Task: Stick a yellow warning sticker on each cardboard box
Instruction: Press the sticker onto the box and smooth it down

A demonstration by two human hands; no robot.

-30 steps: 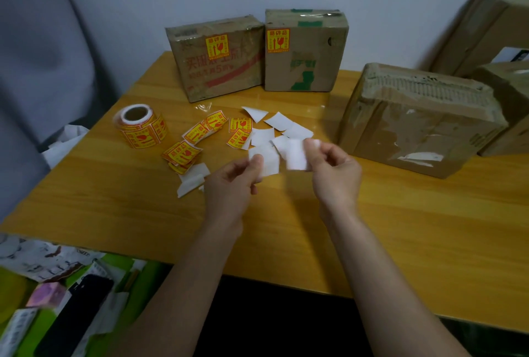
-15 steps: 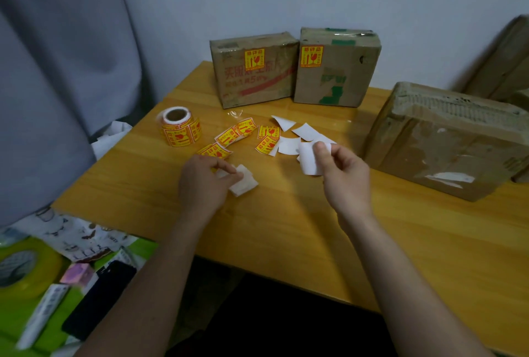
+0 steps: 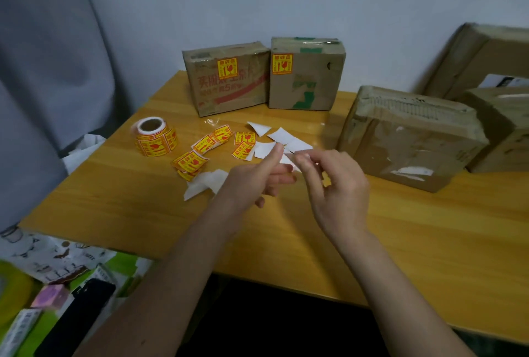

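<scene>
- Surface (image 3: 429, 256): wooden, yellow-brown.
- Left hand (image 3: 252, 182): centre; thumb raised, fingers extended, grip released, meeting the right hand's fingertips.
- Right hand (image 3: 335, 193): just at 3 o'clock of the left; grip pinching a white sticker piece (image 3: 289, 159).
- Sticker roll (image 3: 154, 136): 10 o'clock of the hands, on its side.
- Loose yellow stickers (image 3: 217, 143): between roll and hands.
- White backing scraps (image 3: 279, 136): 12 o'clock of the hands.
- Two stickered boxes (image 3: 229, 78): 12 o'clock, touching.
- Unstickered box (image 3: 412, 139): 2 o'clock.
</scene>
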